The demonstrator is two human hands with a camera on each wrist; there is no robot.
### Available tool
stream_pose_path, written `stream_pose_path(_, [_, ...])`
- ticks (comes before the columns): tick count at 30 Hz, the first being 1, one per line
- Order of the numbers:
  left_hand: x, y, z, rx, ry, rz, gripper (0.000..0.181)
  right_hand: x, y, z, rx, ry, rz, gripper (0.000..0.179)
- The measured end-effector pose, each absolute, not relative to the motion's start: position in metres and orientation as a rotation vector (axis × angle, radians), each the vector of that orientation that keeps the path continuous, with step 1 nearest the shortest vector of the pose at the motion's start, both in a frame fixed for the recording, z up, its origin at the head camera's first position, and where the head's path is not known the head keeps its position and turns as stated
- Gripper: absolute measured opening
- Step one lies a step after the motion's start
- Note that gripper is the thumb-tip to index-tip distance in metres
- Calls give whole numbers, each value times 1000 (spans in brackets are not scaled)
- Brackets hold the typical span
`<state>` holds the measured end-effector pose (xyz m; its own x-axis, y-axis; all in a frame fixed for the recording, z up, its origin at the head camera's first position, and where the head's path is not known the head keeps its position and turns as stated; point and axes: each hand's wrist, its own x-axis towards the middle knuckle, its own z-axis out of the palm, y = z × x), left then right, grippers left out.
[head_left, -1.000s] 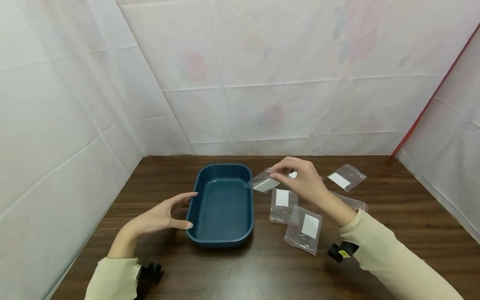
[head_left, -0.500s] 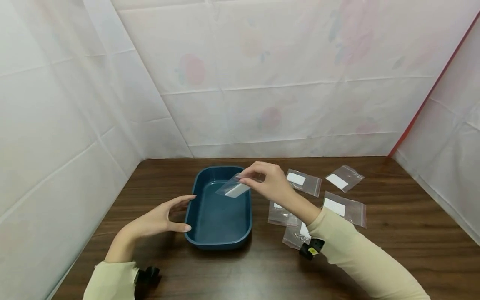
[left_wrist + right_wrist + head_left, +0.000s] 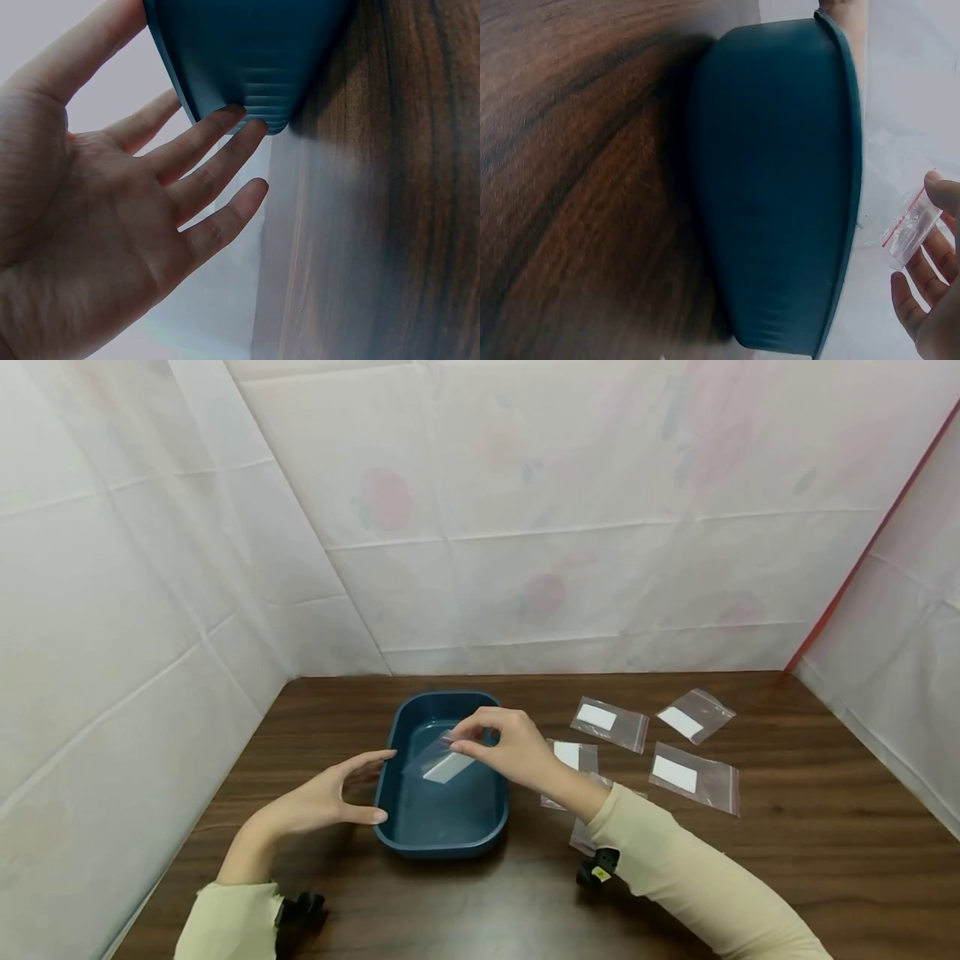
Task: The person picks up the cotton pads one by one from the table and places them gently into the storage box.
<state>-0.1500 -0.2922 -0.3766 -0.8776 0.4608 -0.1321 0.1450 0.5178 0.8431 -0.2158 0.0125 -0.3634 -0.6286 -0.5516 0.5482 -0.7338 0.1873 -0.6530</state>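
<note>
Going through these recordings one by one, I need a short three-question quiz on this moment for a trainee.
1. True or false: the right hand holds a small clear bag above the rim of the blue tray.

2. Where is the left hand?
A) On a loose bag
B) At the side of the tray
C) Out of view

3. Fill in: seen by the person, the other bags lie on the table to the ____ of the tray.

Key: 1. True; 2. B; 3. right

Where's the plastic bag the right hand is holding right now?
In the head view, the plastic bag is just left of the right hand, which pinches it above the blue tray, with the left hand at the tray's left side.
</note>
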Motion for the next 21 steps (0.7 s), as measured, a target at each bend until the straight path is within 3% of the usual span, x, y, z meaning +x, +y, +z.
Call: stream_pose_path(21, [-150,-292,-380,507,2420,1323,82,-220,-2,-378,1342,-2489,1292,18])
